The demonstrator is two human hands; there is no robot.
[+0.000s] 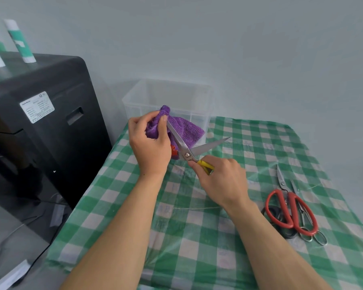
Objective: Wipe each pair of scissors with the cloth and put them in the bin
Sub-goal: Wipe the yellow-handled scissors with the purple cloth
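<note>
The left hand pinches the purple microfibre cloth around one blade of the spread yellow-handled steel scissors, handles gripped by the right hand, with the clear plastic bin at twelve o'clock; a slipping cloth could bare the edge against fingers.

Single view, head-worn wide-angle camera. We look forward and down along both forearms onto the checked tablecloth. The left hand and right hand sit close, mid-frame. The wall fills the top; a black machine takes the left edge, seen from above.
</note>
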